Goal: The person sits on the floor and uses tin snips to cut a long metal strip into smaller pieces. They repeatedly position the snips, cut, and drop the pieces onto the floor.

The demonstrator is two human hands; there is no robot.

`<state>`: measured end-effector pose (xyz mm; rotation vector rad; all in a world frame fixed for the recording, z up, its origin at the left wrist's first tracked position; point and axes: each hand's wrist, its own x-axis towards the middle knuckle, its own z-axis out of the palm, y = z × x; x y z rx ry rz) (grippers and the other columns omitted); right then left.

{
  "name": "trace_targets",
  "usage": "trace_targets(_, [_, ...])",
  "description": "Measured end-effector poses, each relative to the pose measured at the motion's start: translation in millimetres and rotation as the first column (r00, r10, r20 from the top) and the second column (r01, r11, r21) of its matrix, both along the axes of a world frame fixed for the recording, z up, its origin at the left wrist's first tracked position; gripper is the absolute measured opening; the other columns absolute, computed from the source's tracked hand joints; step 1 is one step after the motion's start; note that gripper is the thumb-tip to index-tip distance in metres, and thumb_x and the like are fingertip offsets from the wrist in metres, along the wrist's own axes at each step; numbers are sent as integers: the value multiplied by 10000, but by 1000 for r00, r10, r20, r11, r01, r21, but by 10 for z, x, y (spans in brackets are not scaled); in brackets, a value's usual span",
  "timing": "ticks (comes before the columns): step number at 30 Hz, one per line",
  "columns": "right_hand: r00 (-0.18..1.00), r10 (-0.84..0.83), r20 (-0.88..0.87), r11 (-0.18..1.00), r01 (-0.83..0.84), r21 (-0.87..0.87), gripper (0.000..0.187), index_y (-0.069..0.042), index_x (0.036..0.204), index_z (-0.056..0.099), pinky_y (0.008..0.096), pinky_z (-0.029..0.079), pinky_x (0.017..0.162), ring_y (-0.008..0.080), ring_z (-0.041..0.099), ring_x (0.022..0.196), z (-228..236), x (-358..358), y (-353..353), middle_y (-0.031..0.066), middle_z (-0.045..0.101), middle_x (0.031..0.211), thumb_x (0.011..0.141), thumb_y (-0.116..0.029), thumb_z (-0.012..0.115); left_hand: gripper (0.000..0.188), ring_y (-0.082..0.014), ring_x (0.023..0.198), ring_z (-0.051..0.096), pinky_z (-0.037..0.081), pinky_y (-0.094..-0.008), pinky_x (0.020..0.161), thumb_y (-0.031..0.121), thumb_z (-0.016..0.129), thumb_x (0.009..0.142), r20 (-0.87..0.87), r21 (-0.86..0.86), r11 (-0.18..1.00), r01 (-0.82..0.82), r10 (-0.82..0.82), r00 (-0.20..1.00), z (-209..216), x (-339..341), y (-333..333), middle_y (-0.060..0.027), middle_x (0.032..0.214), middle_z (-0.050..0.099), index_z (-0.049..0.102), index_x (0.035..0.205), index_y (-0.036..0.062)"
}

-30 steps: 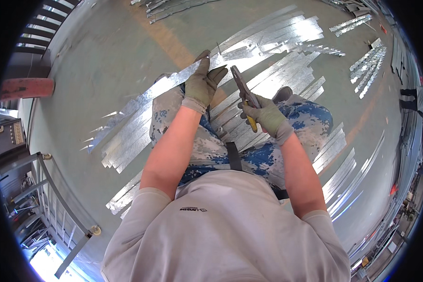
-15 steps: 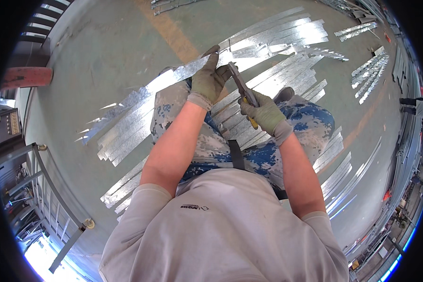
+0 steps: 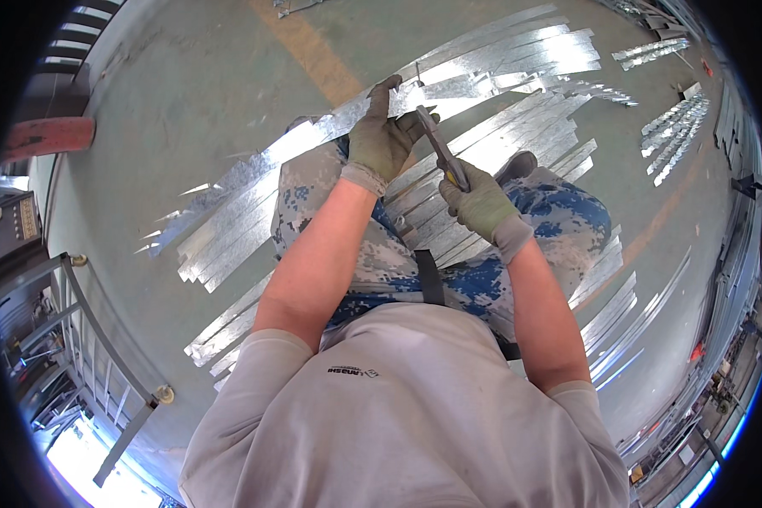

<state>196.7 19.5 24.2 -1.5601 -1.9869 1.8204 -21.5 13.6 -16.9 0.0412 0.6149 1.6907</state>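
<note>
My left hand (image 3: 383, 142), in a greenish glove, is closed at the edge of a long shiny metal strip (image 3: 313, 133), which crosses above my left knee. One finger reaches over the strip's far edge; the others point toward the snips. My right hand (image 3: 481, 201), also gloved, grips tin snips (image 3: 438, 146) with a grey head and yellow on the handle. Their jaws point up and left, close to my left fingertips. Whether the jaws touch the strip is hard to make out.
Many metal strips (image 3: 525, 135) lie fanned on the green floor beneath and ahead of me. Smaller strip bundles (image 3: 676, 131) lie at the far right. A wheeled metal frame (image 3: 102, 339) stands at left, below a red cylindrical object (image 3: 51, 138). Long metal stock lines the right edge.
The snips' handles have come together in my right hand; the yellow handle stuck out before. Both hands have shifted slightly to the right in the view.
</note>
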Motion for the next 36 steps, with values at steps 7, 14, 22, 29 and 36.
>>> trace_targets(7, [995, -94, -20, 964, 86, -250, 460, -12, 1434, 659, 321, 523, 579, 145, 625, 633, 329, -52, 30, 71, 699, 907, 1065, -280, 724, 462, -401, 1174, 746, 614, -605, 1105, 353, 541, 1196, -20, -3, 1000, 8, -8, 1000, -52, -37, -12, -221, 1352, 702, 525, 1510, 15])
trace_targets(14, [972, -154, -179, 916, 73, -395, 423, -20, 1448, 685, 301, 509, 527, 139, 652, 614, 208, 7, 74, 64, 714, 911, 1071, -209, 726, 411, -412, 1145, 761, 610, -586, 1115, 320, 544, 1195, 38, 22, 1000, -3, 2, 999, -95, -40, 5, -225, 1343, 717, 555, 1475, 18])
trace_targets(22, [884, -282, -374, 760, -32, -649, 477, 12, 1493, 636, 334, 572, 569, 193, 722, 682, -28, 117, 115, 101, 736, 962, 1075, -194, 738, 344, -359, 1092, 796, 685, -476, 992, 280, 567, 1189, 62, -24, 1000, 2, -1, 998, -128, -31, 13, -145, 1345, 726, 610, 1458, 69])
trace_targets(29, [849, -343, -402, 682, -69, -728, 574, 41, 1558, 557, 369, 613, 608, 229, 766, 750, -228, 163, 133, 131, 763, 1027, 1062, -181, 742, 355, -355, 1114, 782, 685, -472, 989, 293, 577, 1185, 69, -17, 1000, 21, -20, 997, -154, -34, 31, -162, 1322, 732, 608, 1466, 79])
trace_targets(36, [831, -395, -391, 728, 24, -685, 506, -22, 1553, 588, 391, 661, 840, 248, 792, 980, -46, 47, -94, 146, 782, 1242, 1086, -159, 726, 397, -424, 1177, 768, 629, -550, 1063, 292, 579, 1176, 35, 83, 995, 63, -66, 997, -96, -42, 71, -203, 1340, 753, 576, 1496, 57])
